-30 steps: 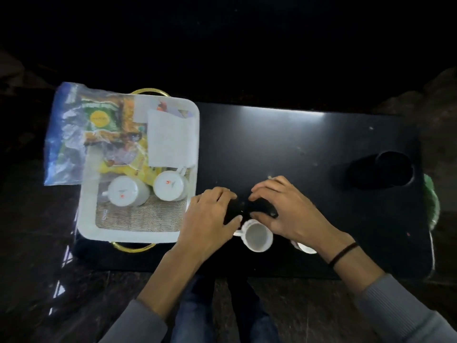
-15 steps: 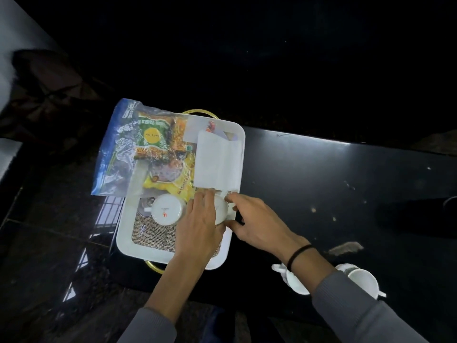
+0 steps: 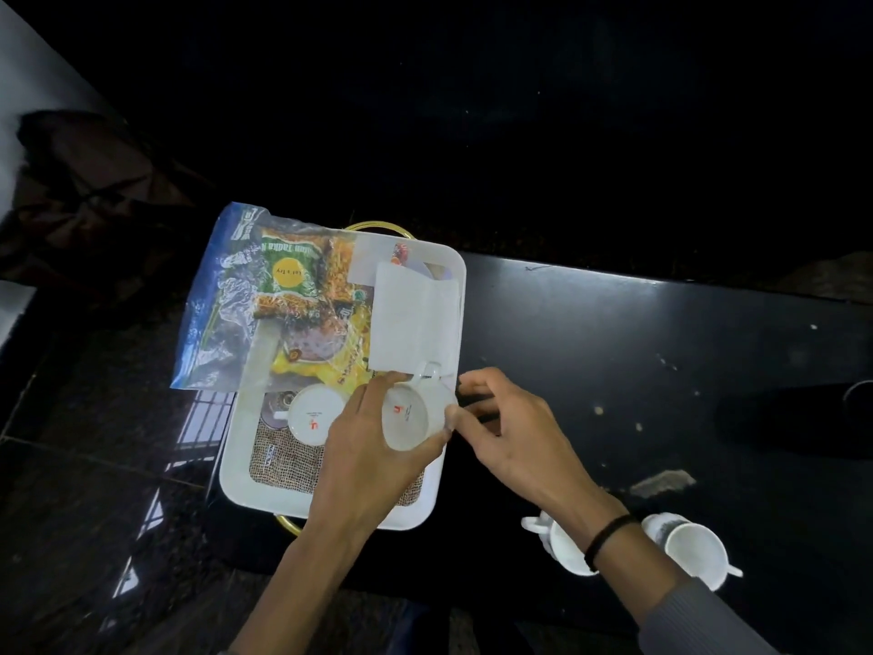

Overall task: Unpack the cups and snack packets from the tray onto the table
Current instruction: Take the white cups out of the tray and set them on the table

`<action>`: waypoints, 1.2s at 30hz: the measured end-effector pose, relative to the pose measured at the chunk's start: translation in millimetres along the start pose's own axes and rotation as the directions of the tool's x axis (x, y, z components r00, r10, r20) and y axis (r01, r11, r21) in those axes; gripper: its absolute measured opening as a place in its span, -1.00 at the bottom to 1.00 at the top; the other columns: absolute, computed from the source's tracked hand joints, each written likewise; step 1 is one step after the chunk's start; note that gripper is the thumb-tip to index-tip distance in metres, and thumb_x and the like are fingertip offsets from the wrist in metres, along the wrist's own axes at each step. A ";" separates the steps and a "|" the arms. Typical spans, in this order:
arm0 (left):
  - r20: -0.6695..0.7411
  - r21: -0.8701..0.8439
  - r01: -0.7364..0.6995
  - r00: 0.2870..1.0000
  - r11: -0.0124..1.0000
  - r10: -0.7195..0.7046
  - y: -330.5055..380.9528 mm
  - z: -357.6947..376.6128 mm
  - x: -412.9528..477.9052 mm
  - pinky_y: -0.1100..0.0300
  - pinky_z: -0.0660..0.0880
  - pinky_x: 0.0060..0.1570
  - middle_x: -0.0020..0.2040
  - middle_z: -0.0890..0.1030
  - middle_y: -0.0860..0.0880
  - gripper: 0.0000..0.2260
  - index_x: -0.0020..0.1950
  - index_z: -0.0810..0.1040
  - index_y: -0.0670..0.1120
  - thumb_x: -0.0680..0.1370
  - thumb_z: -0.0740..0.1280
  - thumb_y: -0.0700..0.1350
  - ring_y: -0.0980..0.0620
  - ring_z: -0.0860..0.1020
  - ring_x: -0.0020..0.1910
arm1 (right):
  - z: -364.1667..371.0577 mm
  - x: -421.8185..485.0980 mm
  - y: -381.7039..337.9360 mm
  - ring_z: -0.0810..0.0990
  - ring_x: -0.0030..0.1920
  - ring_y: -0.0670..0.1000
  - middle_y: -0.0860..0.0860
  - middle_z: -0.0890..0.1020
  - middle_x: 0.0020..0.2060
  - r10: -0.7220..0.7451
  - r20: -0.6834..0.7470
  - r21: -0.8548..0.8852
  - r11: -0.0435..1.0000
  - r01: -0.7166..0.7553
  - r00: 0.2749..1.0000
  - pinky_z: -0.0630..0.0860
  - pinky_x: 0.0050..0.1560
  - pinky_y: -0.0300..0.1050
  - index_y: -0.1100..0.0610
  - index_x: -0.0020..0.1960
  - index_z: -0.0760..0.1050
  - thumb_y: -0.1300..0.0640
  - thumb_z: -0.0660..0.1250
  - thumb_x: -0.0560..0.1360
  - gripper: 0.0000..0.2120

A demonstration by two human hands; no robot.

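tray (image 3: 231, 470) smooth white plastic, left edge | handle (image 3: 378, 226) shiny gold metal | mat (image 3: 288, 460) rough woven burlap | cup (image 3: 415, 418) glossy glazed ceramic | bag (image 3: 212, 333) clear crinkled plastic | napkin (image 3: 411, 319) matt paper | table (image 3: 614, 347) glossy black

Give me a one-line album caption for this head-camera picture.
Left hand grips a white cup above the tray, right hand touching it; two cups sit on the table.

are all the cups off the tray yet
No: one upturned cup sits in the tray, and the left hand grips a second cup just above it.
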State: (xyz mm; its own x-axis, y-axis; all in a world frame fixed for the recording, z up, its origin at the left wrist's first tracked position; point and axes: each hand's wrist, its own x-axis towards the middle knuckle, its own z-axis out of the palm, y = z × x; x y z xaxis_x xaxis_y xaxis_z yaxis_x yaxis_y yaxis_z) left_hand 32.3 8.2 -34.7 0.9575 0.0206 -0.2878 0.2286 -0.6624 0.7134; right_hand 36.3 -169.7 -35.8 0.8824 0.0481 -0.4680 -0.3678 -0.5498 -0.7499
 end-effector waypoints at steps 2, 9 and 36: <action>0.034 -0.152 0.067 0.997 0.986 -0.062 5.4 -3.8 -1.2 0.14 0.61 0.00 0.09 0.62 0.20 -0.37 0.24 0.47 0.25 0.24 0.56 0.37 0.13 0.64 0.05 | -7.9 -4.1 4.7 0.62 0.10 -0.29 -0.25 0.62 0.15 0.046 -0.031 0.082 0.996 -0.043 0.998 0.50 0.03 -0.44 -0.10 0.30 0.48 -0.26 0.35 0.50 -0.56; 0.148 -0.526 0.092 0.989 0.845 -0.016 28.5 16.2 -5.2 0.21 0.67 -0.10 0.10 0.69 0.16 -0.43 0.18 0.53 0.29 0.24 0.67 0.15 0.17 0.68 0.08 | -37.8 -11.9 19.4 0.68 0.20 0.10 0.13 0.71 0.13 0.117 0.285 0.704 0.648 -0.290 0.951 0.61 0.17 -0.07 0.17 0.22 0.61 -0.20 0.43 0.51 -0.51; 0.412 -0.122 -0.100 0.900 0.987 0.142 25.4 105.7 4.8 0.03 0.64 0.01 -0.04 0.70 0.03 -0.89 0.09 0.67 -0.07 0.58 0.41 -0.18 0.14 0.66 -0.04 | -72.1 -42.7 88.1 0.57 0.26 0.04 -0.02 0.55 0.32 -0.048 -0.189 -0.258 0.966 -0.002 0.981 0.47 0.23 -0.14 0.07 0.40 0.47 -0.04 0.58 0.33 -0.31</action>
State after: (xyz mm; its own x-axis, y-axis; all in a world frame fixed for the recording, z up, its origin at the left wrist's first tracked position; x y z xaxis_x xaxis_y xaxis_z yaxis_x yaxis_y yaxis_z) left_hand 24.1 -87.6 -85.6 0.8215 -0.3847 -0.4209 0.1511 -0.5649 0.8112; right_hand -12.6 -280.3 -48.2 0.9386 -0.0839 -0.3346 -0.2815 -0.7467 -0.6027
